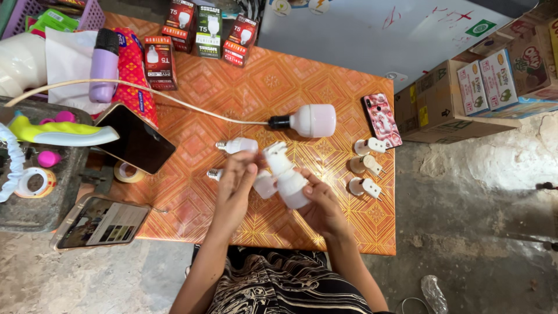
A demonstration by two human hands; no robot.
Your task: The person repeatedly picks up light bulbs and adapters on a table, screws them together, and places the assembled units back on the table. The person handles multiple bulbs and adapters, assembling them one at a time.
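We saw the left hand point(237, 174) and the right hand point(318, 203) together over the orange patterned worktop point(232, 87). The right fingers point(308, 189) were clamped around the white body of a bulb part point(285, 174), which stood tilted between both hands. The left fingers point(247, 168) were bent toward its upper end, touching it; whether they gripped it firmly we could not tell.

Just beyond the left fingers lay one small white bulb point(237, 145) with a metal screw base, and a second bulb point(216, 173) of this kind lay beside the left fingers, partly hidden by the hand. Further from the fingers lay one bigger white bulb point(314, 120), joined to a black socket on a long white cable point(145, 90).

To the outer side of the right fingers we counted three small white pieces point(366, 166), one behind the other. Past them lay one phone in a red patterned case point(382, 119). At the far edge of the worktop stood four bulb boxes point(197, 29). Near the left arm lay a tablet point(139, 139), a roll of tape point(127, 171) and another phone point(100, 221).
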